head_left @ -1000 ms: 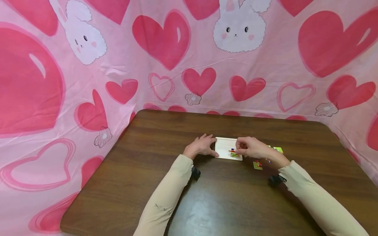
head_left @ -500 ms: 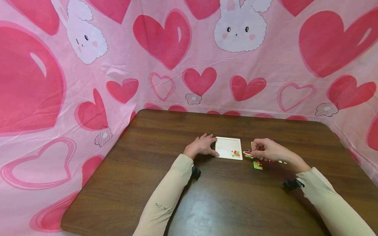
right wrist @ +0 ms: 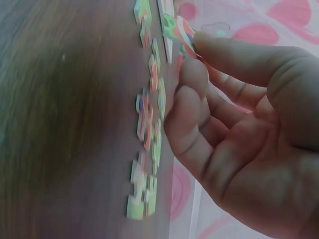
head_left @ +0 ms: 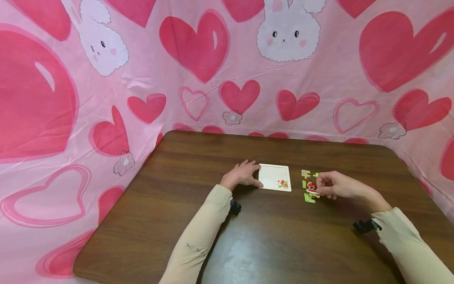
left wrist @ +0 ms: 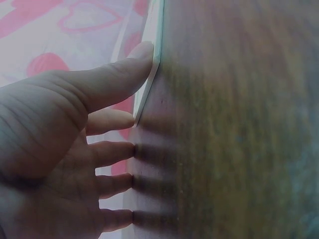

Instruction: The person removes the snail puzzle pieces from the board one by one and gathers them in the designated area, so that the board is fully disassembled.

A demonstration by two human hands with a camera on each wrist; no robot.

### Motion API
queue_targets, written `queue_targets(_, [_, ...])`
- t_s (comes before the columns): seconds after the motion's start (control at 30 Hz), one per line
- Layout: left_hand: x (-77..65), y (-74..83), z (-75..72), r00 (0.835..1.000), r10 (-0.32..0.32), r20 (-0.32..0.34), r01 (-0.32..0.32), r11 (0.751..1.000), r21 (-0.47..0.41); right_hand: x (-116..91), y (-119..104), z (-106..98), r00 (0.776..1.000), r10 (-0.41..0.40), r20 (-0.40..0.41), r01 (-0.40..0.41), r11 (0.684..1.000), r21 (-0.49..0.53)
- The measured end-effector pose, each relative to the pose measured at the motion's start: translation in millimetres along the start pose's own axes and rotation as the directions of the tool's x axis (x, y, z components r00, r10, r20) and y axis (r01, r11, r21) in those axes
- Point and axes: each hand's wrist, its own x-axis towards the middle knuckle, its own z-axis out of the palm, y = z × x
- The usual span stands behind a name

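Note:
The person's right hand (head_left: 342,186) pinches a colourful jigsaw piece (right wrist: 172,29) between thumb and index finger, held above loose pieces on the table. My left hand (head_left: 244,175), fingers spread, rests at the left edge of a white puzzle board (head_left: 271,173). In the left wrist view, its thumb touches the board's rim and other fingertips touch the table. One corner piece, green and red (head_left: 283,184), lies in the board's near right corner. Right of the board lie several loose jigsaw pieces, among them a green one (head_left: 309,198) and one with a pink flower (head_left: 305,173); the right hand hides some.
A brown wooden table (head_left: 248,228) carries everything. Pink fabric (head_left: 213,51) printed with hearts and rabbits hangs behind and at the sides. Black wrist cameras (head_left: 365,226) are strapped under both sleeves.
From over the board, the right hand has moved right with the pinched jigsaw piece, to above the loose pieces. The left hand stays at the board's edge.

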Motion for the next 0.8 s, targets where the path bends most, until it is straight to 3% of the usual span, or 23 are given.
queue_targets(0.47, [0.7, 0.3, 0.7, 1.000, -0.007, -0.001, 0.007, 1.000, 0.000, -19.1, 13.0, -10.0, 0.997, 0.005, 0.074, -0.009, 0.998, 0.056])
queue_targets(0.8, [-1.2, 0.5, -0.3, 1.000, 0.000, -0.005, 0.000, 1.000, -0.002, -23.2, 16.0, -9.6, 0.994, 0.044, 0.104, -0.048, 0.998, 0.037])
